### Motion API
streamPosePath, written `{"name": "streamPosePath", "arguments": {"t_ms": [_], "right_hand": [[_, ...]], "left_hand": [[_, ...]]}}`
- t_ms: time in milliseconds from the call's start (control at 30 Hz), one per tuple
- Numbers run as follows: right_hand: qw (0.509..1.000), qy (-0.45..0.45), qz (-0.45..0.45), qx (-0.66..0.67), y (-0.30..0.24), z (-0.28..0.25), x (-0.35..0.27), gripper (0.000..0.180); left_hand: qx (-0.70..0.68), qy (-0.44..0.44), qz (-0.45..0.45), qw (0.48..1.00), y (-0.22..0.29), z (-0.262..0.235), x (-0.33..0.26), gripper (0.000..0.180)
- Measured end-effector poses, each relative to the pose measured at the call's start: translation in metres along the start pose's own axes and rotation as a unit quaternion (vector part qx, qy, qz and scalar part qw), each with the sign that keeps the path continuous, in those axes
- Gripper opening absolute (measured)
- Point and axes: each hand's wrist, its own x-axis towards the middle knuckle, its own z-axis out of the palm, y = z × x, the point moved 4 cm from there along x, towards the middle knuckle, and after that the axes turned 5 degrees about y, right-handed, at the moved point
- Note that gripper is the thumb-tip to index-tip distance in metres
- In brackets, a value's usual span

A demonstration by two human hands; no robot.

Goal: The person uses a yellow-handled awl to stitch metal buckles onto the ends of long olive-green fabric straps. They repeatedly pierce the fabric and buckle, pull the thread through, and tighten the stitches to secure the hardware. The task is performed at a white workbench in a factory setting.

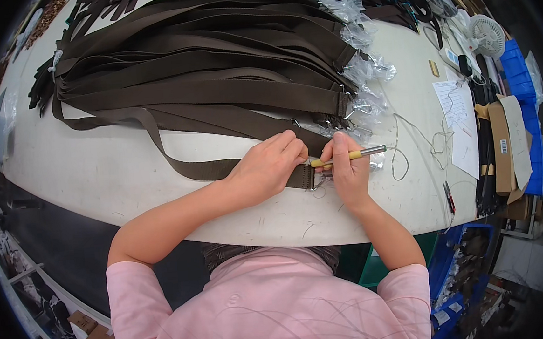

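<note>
On the white table, my right hand [351, 169] is closed around a slim pen-like tool [366, 152] with a yellow and silver barrel. Its yellow end points left, toward my other fingertips. My left hand [270, 166] pinches at a dark brown webbing strap [204, 169], close to its stitched end with metal hardware. Exactly what lies between the left fingertips is hidden. Just beyond both hands spreads a large bundle of similar straps [212, 66]. Metal hooks and clear plastic wrapping [365, 66] sit at the bundle's right ends.
Loose cord [435, 147] trails over the table to the right. Beyond it are papers [455, 117], a small white fan [487, 34], blue bins [521, 80] and a cardboard box [502, 148]. A red-handled tool [449, 197] lies by the near right edge.
</note>
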Motion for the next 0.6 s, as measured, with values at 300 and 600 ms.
{"name": "streamPosePath", "arguments": {"t_ms": [300,600], "right_hand": [[0.981,0.06,-0.155,0.102,-0.013,-0.031,-0.009,0.036],[0.882,-0.002,-0.433,-0.184,-0.053,-0.033,-0.033,0.038]], "left_hand": [[0.114,-0.025,-0.001,0.993,0.02,-0.04,-0.009,0.037],[0.27,0.046,0.261,0.926,0.034,-0.044,-0.023,0.039]]}}
